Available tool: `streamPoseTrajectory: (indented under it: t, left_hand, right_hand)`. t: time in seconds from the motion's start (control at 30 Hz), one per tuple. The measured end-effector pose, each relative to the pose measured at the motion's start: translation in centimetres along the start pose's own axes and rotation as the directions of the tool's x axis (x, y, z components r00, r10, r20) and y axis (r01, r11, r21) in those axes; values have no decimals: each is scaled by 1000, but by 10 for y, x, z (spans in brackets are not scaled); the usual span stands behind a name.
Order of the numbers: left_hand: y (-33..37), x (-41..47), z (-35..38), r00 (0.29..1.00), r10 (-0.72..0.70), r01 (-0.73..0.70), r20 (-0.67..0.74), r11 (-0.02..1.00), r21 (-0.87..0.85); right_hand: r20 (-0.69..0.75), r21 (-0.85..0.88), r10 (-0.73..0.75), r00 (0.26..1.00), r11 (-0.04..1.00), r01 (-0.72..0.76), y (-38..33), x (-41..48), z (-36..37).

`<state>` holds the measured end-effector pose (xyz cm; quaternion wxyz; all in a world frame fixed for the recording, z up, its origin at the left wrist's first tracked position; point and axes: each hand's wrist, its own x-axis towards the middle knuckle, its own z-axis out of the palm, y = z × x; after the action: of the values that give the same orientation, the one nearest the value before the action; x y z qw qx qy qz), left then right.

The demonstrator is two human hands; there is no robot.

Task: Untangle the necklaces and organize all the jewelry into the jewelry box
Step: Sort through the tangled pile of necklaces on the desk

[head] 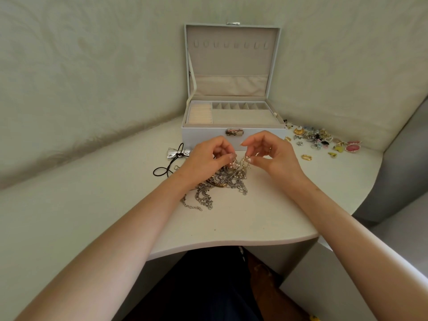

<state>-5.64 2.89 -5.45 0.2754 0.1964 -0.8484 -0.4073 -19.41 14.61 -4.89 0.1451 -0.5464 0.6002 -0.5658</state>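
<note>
Necklaces (221, 181): one knotted heap of silver-grey chains on the worktop (231, 225), just in front of the box (203, 136). A dark gold curved piece shows in the middle of the heap. Loose chain ends trail toward the near left. The top of the heap is a pale strand with small pearl-like beads and gold links, lifted slightly above the rest.

Left hand (207, 157): fingers curled, thumb and forefinger pinching the beaded strand at its left side.
Right hand (272, 155): fingers curled, thumb and forefinger pinching the same strand at its right side. The two pinch points are close together.

Box: white, lid standing open, beige lining. A row of hooks sits in the lid above a pocket. The tray has ring rolls at left, a row of small cells along the back and one wide flat cell. No jewelry is visible in it. It has a metal clasp on the front wall.

Silver bow (177, 152) on a black cord lies left of the heap. Small pieces (322, 140), gold, pink and yellow, are scattered right of the box.
</note>
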Motion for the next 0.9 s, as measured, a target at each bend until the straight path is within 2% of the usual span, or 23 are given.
streamPoseTrajectory:
  t: [0.13, 0.37, 0.7, 0.9]
  left_hand:
    - [0, 0, 0, 1000, 14, -14, 0, 999, -31]
    - [3, -1, -1, 999, 26, -26, -24, 1000, 16]
    - [5, -2, 2, 999, -10, 15, 37, 988, -151]
    - [4, 0, 2, 999, -15, 25, 51, 981, -192]
  right_hand:
    - [-5, 32, 44, 999, 999, -44, 2, 0, 0]
    - [-16, 48, 64, 998, 997, -63, 3, 1, 0]
    - [-32, 35, 73, 997, 997, -71, 4, 1, 1]
    - [-30, 39, 73, 997, 997, -72, 1, 0, 0]
